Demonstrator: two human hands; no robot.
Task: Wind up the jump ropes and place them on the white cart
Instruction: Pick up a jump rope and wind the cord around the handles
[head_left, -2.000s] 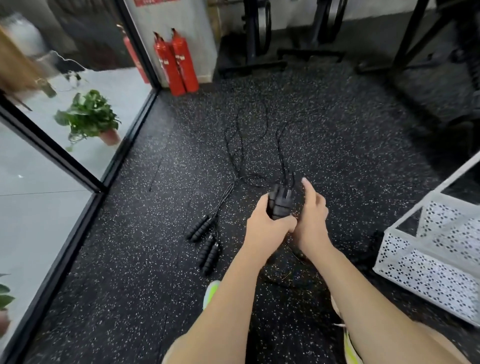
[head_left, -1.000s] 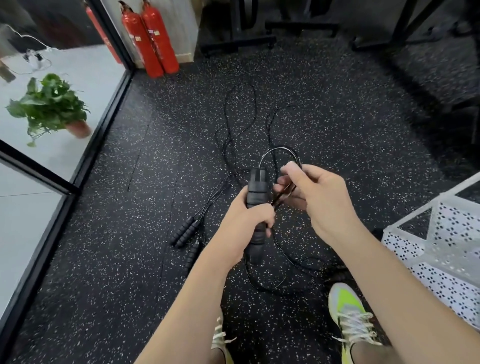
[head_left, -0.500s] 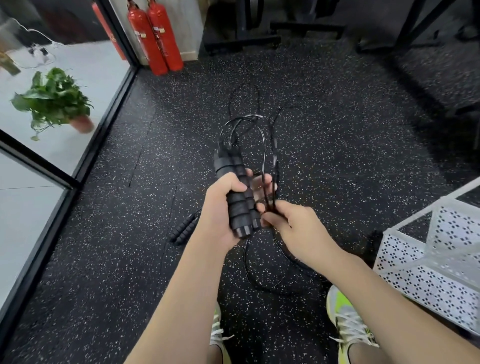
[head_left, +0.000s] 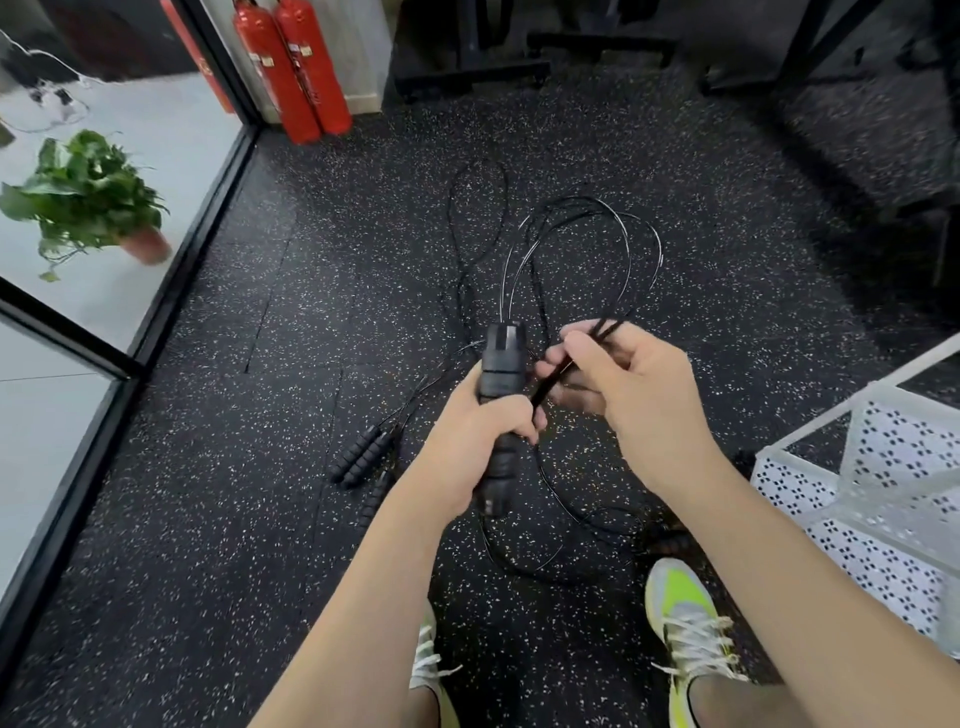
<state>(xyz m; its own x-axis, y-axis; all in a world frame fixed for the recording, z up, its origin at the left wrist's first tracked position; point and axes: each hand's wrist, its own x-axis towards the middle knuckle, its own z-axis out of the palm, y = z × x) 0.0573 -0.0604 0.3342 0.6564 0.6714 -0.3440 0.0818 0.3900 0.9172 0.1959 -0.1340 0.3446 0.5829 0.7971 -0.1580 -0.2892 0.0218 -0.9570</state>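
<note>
The handles (head_left: 500, 415) of one jump rope are held together, near the centre of the frame, by the left hand (head_left: 467, 441), whose fingers are curled tight round them. Their long axis runs almost upright in the frame, cord ends uppermost. The cord (head_left: 618, 244) is seen looping above them and hanging down toward the lower centre. A bunch of its strands is pinched by the right hand (head_left: 623, 384), just to the right of the handles, so the next turn would seem to be carried by that hand across the handles' long axis.

A second rope's handles (head_left: 363, 457) lie on the speckled floor (head_left: 208, 519), left of the held pair. The white cart (head_left: 883, 493) stands at the right edge, nearer the right hand. Labels are seen on the red fire extinguishers (head_left: 296, 73) at the upper left, but their writing cannot be read.
</note>
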